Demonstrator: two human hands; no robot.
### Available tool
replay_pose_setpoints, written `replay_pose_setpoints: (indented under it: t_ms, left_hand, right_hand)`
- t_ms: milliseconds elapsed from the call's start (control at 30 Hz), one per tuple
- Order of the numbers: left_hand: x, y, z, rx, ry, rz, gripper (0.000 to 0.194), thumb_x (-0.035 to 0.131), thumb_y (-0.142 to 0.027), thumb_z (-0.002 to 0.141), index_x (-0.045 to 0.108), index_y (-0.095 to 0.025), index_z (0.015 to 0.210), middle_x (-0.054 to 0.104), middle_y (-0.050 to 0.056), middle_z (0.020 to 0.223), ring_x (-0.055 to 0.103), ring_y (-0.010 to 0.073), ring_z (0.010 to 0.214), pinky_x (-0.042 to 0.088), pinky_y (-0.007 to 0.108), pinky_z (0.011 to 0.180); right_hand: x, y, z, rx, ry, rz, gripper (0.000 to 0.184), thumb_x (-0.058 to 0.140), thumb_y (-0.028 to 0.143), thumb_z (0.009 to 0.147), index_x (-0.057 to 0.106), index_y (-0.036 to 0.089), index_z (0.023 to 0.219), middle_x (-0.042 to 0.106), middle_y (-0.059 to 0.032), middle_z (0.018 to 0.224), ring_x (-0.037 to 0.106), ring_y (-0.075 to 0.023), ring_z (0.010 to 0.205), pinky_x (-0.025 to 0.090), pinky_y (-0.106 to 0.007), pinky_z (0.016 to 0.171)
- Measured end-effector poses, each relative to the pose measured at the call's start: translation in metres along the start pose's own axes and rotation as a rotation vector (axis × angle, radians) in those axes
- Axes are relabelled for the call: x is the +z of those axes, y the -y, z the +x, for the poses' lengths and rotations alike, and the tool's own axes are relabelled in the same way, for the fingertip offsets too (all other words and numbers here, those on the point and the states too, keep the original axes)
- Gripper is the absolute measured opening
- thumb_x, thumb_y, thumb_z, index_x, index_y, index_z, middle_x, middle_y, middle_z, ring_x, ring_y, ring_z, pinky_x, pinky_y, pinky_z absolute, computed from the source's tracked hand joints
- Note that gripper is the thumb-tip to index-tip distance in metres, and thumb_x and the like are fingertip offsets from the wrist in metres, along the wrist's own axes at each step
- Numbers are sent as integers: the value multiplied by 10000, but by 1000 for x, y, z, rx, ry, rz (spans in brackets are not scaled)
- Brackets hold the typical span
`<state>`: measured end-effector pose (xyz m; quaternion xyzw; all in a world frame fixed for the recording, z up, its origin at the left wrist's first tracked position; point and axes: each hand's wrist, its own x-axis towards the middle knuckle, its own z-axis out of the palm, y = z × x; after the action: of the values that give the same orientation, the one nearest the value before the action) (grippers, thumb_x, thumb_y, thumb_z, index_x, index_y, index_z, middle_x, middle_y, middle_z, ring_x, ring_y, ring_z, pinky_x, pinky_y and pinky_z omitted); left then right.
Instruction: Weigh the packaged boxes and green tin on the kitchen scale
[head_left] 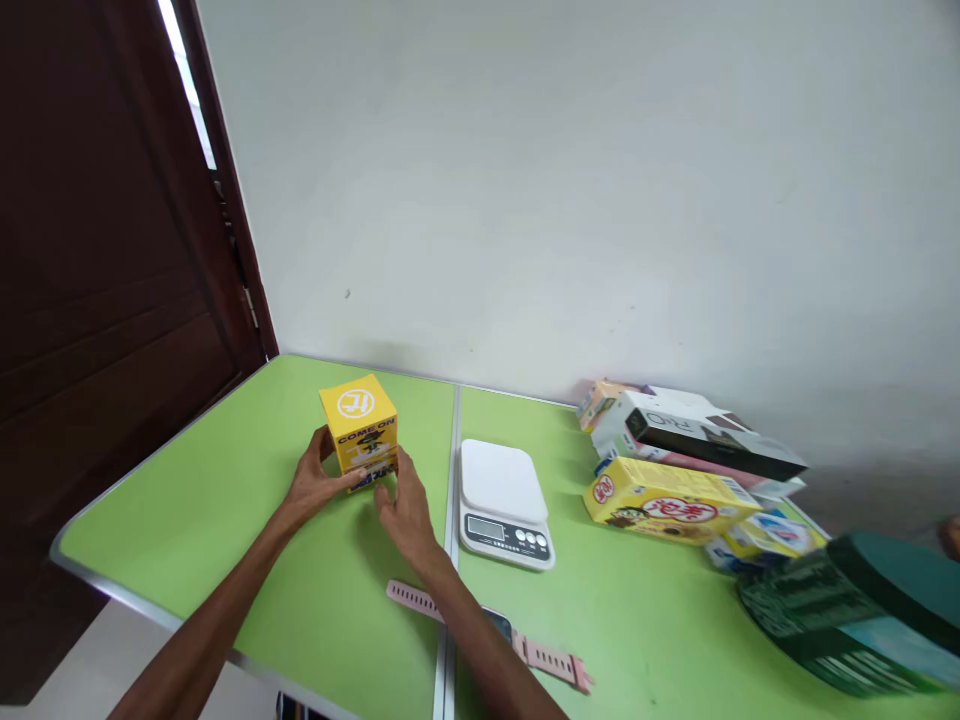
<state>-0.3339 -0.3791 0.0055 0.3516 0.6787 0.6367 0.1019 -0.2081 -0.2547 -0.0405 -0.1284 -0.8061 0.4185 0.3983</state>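
Observation:
A yellow cardboard box [366, 421] with a white round logo on top and "COME ON" on its front stands upright on the left half of the green table [225, 470]. My left hand [316, 482] is closed around its left side, thumb across the lower front. On the right side, my right hand [409, 510] has its fingers against the box's edge, with the thumb by the lower front corner. Under my right forearm lies a smartwatch [498, 624] with a pink strap, partly covered.
A white digital kitchen scale [504, 500] sits right of the table's seam. Farther right are a yellow snack box [667, 502], a stack of flat cartons [697, 435] and a blurred green tub [847, 610]. A wall rises behind; a dark door [112, 300] stands left.

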Motion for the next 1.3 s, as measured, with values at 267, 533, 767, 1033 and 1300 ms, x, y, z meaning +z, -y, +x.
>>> replay_pose_setpoints:
  t_ms: [267,533,767,1033,1300]
  left_hand:
    - [101,-61,23,175,280,-54,827,947,-406,646,533,-193,1329,678,138,1351,655,313,1255,528,495,1087]
    - [185,-47,21,157,456,-34,822,946,-361,613,555,-178,1313,680,135,1324,637,330,1255,496,474,1098]
    - [176,-39,23,110,508,-47,1017,956,-448,613,474,-197,1473,529,170,1546,483,366,1459,366,529,1231]
    - [142,15,8,-158,163,-110,867,562,-753,897,380,-195,1534,505,224,1553,545,329,1427,399,531,1206]
    - [144,7,3,-117,162,19,812,577,-728,904,436,-188,1493,561,219,1495,606,315,1344,418,538,1176]
  right_hand:
    - [-132,15,-8,50,-192,-183,513,521,235,916,532,219,1429,673,-129,1347,645,-295,1220,540,-514,1047]
    - [-192,-44,-48,116,-311,-407,424,474,297,946,600,160,1327,703,-180,1240,641,-329,1167,541,-552,1013]
    - [-203,-59,-49,103,-306,-341,463,472,286,931,584,180,1368,683,-158,1340,606,-312,1270,501,-547,1088]
    - [-224,-97,-58,318,-372,-365,440,478,267,793,685,184,1172,743,-143,1218,654,-321,1151,506,-542,1063]
    - [-222,-91,-55,356,-403,-356,476,466,243,772,692,158,1182,766,-145,1162,683,-305,1087,524,-521,1044]
